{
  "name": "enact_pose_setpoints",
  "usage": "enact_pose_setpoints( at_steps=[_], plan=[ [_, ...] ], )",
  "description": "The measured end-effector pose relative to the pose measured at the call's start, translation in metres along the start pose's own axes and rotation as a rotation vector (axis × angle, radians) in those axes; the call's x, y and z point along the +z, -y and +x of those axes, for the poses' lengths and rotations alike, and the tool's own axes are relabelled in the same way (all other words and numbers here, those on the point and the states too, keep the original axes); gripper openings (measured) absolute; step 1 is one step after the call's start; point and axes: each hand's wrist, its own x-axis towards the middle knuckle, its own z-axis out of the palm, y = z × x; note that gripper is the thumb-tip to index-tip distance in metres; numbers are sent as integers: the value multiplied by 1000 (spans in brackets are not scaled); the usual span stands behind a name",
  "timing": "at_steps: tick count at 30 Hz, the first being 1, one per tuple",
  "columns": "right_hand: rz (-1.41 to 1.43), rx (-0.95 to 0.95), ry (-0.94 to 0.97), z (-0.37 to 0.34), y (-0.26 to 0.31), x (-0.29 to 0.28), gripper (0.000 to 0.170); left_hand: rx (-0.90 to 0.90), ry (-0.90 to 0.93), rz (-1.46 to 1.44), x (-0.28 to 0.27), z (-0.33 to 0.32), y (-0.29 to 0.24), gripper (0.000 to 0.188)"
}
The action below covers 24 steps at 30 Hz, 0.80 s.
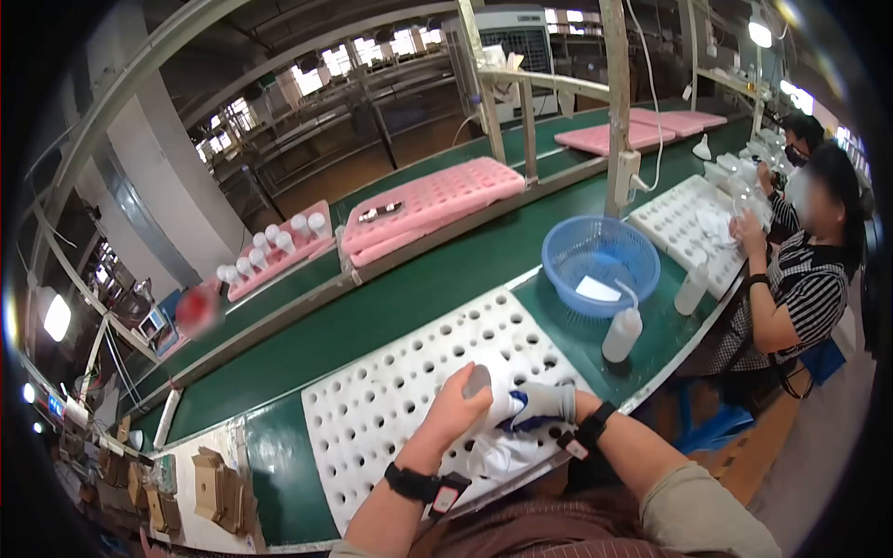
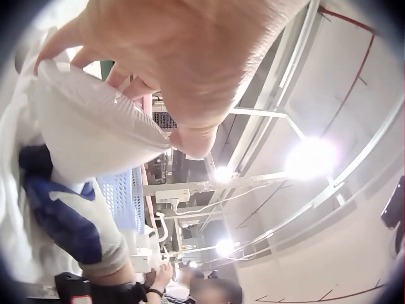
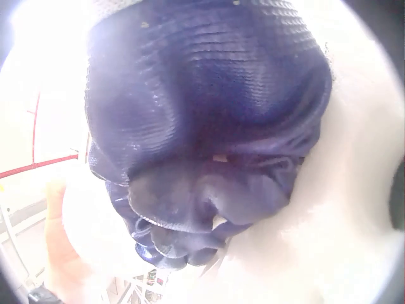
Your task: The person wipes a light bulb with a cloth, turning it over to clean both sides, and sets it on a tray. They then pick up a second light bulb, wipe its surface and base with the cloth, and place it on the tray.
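Observation:
My bare left hand grips a white translucent shade by its wide open rim. In the left wrist view the fingers spread along the far side of the rim and the thumb presses its near side. My right hand, in a white glove with a blue coated palm, is at the shade's narrow end. Its fingers are curled in the right wrist view, against a white cloth that bunches below both hands. The glove hides part of the narrow end.
A white foam tray with rows of holes lies under my hands. To its right stand a blue basket and a squeeze bottle. White bulbs sit on pink foam behind. A seated person works at the right; cardboard pieces lie at the left.

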Motion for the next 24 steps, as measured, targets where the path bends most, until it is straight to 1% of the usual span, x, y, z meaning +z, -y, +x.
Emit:
enact_pose_setpoints(
  at_steps=[1,2,3,4,6,7,8,10,14,17,19,20,22,23,24],
  plan=[
    [150,158,7,-9,26,-2,38,-53,7,-77,-1,-7,-2,74],
    [214,351,75,-11,40,-3,30,-101,17,-158,-1,-7,-8,74],
    [217,309,56,-17,46,-10,26,-94,69,-224,1,-6,-6,76],
    [229,270,43,-18,47,-5,22,-119,77,-224,-2,-15,-4,76],
    [155,288,62,-19,54,-9,21,53,141,-158,-10,-29,-10,78],
    [169,267,50,-19,52,-8,22,46,189,-243,-12,-34,-8,83],
    [177,245,39,-17,51,-9,22,37,188,-240,-12,-37,-3,83],
    [203,241,40,-18,51,-11,22,62,166,-287,-12,-39,7,83],
    [210,243,45,-16,45,-12,22,49,139,-302,-10,-34,8,82],
    [230,222,14,-21,47,-12,21,100,105,-323,-4,-29,13,79],
    [627,195,-56,-28,49,-15,22,88,42,-617,4,-34,16,76],
    [615,187,-60,-29,53,-14,22,103,42,-616,12,-36,22,76],
    [794,131,-142,-32,65,-7,25,190,-74,-798,30,-39,36,73],
    [702,100,-190,-34,77,0,28,99,-12,-775,32,-44,31,73],
    [679,129,-138,-35,92,8,29,150,-69,-806,46,-46,35,63]
  ],
)
